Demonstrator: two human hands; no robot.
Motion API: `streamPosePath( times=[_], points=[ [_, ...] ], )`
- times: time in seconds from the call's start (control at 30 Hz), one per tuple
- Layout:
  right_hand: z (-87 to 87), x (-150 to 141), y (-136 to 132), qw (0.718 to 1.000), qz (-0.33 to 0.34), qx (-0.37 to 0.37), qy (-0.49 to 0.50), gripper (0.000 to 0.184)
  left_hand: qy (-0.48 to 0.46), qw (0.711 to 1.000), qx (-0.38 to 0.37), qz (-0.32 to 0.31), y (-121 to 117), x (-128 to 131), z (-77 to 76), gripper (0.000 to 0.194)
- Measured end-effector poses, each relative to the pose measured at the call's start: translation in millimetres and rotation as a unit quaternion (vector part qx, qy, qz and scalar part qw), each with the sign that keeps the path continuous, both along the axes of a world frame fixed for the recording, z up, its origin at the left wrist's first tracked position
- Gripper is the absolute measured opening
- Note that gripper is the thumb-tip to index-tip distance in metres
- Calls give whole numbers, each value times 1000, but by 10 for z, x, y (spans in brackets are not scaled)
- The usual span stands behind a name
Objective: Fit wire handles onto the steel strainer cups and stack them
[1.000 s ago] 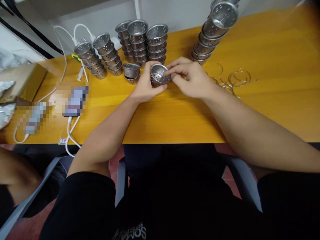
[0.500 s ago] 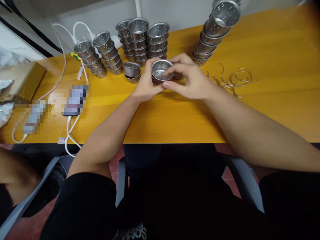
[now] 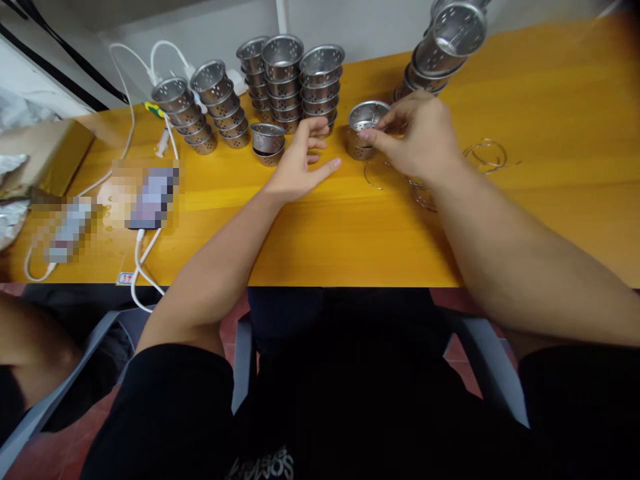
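My right hand (image 3: 417, 130) pinches the rim of a small perforated metal cup (image 3: 367, 115), thumb on the near side. Beneath it, part of a second metal cup (image 3: 361, 150) shows on the table, and the upper one sits in or on it. My left hand (image 3: 300, 163) is empty, with its fingers apart, to the left of that pair. Just behind my left hand is a short stack of two cups (image 3: 269, 140). Thin bent metal wires (image 3: 423, 195) lie under and beside my right wrist.
Several stacks of perforated cups (image 3: 283, 80) stand along the back. A tall, leaning stack (image 3: 453, 40) rises at the back right. Two phones, one dark (image 3: 154, 200), lie at the left with white cables. A cardboard box (image 3: 55, 157) is at the far left. A neighbour's arm (image 3: 35, 353) shows at lower left.
My right hand has moved right with the cup, bringing it onto another cup. My left hand has let go of the cup and opened, staying in about the same place.
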State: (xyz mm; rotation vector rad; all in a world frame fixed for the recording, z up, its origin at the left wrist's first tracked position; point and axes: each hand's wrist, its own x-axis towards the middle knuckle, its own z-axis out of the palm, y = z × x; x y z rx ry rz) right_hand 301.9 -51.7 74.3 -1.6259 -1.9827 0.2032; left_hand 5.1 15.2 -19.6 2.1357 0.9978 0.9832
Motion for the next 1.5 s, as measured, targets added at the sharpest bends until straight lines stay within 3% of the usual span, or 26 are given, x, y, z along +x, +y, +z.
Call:
streamPosePath(
  times=[0.37, 0.5, 0.6, 0.7, 0.8, 0.87, 1.0, 1.1, 1.17, 1.27, 1.33, 1.43, 1.5],
  points=[
    [-162, 14, 100, 999, -27, 14, 24, 17, -1, 1000, 2, -12, -19, -23, 12, 76],
    [-137, 1, 59, 999, -27, 12, 20, 17, 9, 1000, 15, -9, -47, -1, 49, 75],
    [-50, -6, -4, 1000, -13, -25, 8, 23, 9, 999, 39, 4, -125, 13, 232, 74],
    [17, -16, -58, 999, -7, -41, 10, 25, 8, 995, 94, 26, -256, -41, 581, 76],
    [50, -36, -104, 1000, 1, -14, 27, 27, 6, 974, 195, 112, -341, -178, 895, 68],
    [92, -56, -151, 999, 17, 22, 34, 27, 8, 949, 256, 182, -318, -286, 977, 60],
    [268, -97, -291, 995, 70, 59, 32, 25, 30, 912, 286, 292, -133, -462, 863, 64],
    [376, -110, -373, 992, 124, 13, 14, 26, 109, 902, 214, 358, 5, -548, 723, 69],
    [396, -114, -390, 989, 148, -6, 9, 22, 170, 914, 145, 338, 84, -594, 648, 76],
    [384, -98, -352, 986, 164, -33, 2, 19, 148, 971, 96, 164, 192, -641, 567, 95],
    [384, -35, -290, 982, 170, -72, -41, 16, 113, 988, 69, 77, 240, -657, 542, 103],
    [382, 198, -163, 969, 165, -133, -126, 11, 151, 985, 31, 83, 265, -685, 535, 102],
    [346, 431, -72, 970, 129, -147, -144, 25, 190, 975, 23, 108, 282, -719, 515, 98]
  ],
)
